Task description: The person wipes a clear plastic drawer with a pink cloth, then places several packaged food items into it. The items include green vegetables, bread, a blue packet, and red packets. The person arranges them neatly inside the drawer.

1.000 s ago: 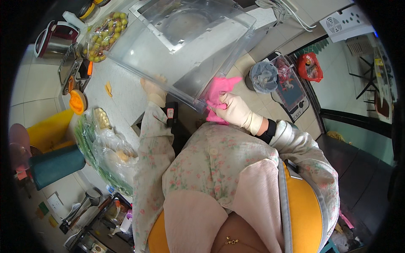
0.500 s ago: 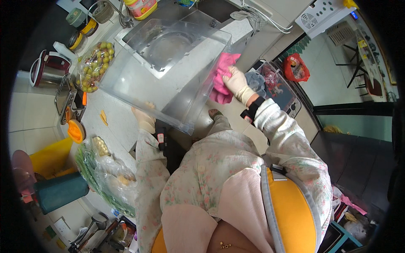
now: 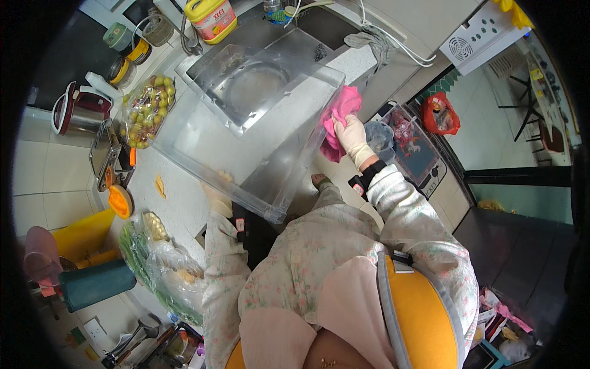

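Item: large clear plastic bin [image 3: 246,123], rectangular, held tilted over the pale counter [image 3: 178,203] in front of the sink [image 3: 307,24]; we see its open inside facing up toward us. Right hand [image 3: 353,136], gloved, pressed flat against the bin's right wall and gripping a pink cloth [image 3: 338,120] bunched between palm and plastic. Left hand [image 3: 216,197], also gloved, closed on the bin's lower near edge, partly seen through the clear wall. Both forearms in floral sleeves; a dark band sits on the right wrist. Left of the bin we note a bag of small green-yellow fruit [image 3: 146,111], a red and white kettle [image 3: 77,111] beyond it, an orange tool [image 3: 120,200] near the counter's edge, and bagged green vegetables [image 3: 153,264] lower down. Behind the bin stands a yellow oil jug [image 3: 212,18]. Right of the hand, on the floor, a red bag [image 3: 439,114] and a blue-topped scale [image 3: 418,154]
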